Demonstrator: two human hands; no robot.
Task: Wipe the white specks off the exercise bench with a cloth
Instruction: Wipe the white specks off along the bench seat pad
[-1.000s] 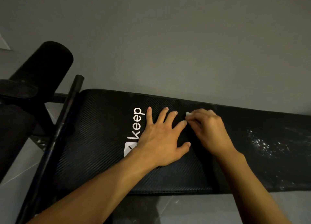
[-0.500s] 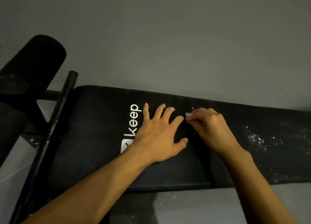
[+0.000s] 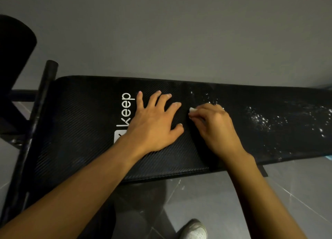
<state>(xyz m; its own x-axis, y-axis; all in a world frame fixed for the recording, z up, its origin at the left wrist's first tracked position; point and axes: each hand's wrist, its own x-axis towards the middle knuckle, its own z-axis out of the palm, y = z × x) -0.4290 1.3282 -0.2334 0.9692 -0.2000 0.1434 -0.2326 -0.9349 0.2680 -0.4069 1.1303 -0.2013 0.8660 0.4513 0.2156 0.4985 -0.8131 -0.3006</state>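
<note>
A black padded exercise bench (image 3: 86, 116) runs across the view, with a white "keep" logo (image 3: 126, 109) on it. My left hand (image 3: 154, 122) lies flat on the pad just right of the logo, fingers spread. Beside it, my right hand (image 3: 215, 127) is curled on a small white cloth (image 3: 192, 110), of which only a corner shows at my fingertips; the hand presses it on the bench at a seam. White specks (image 3: 258, 118) are scattered over the right part of the pad, and a few more specks (image 3: 209, 96) lie just beyond my right hand.
A black upright bar (image 3: 43, 102) and a round black foam roller (image 3: 14, 48) stand at the bench's left end. A grey wall (image 3: 179, 32) backs the bench. Below is grey tiled floor (image 3: 224, 193), with a white shoe (image 3: 195, 229) at the bottom edge.
The view has tilted down, so the bench sits higher in frame and the floor and shoe show. My right hand with the cloth has slid slightly toward me along the seam. My left hand stays flat.
</note>
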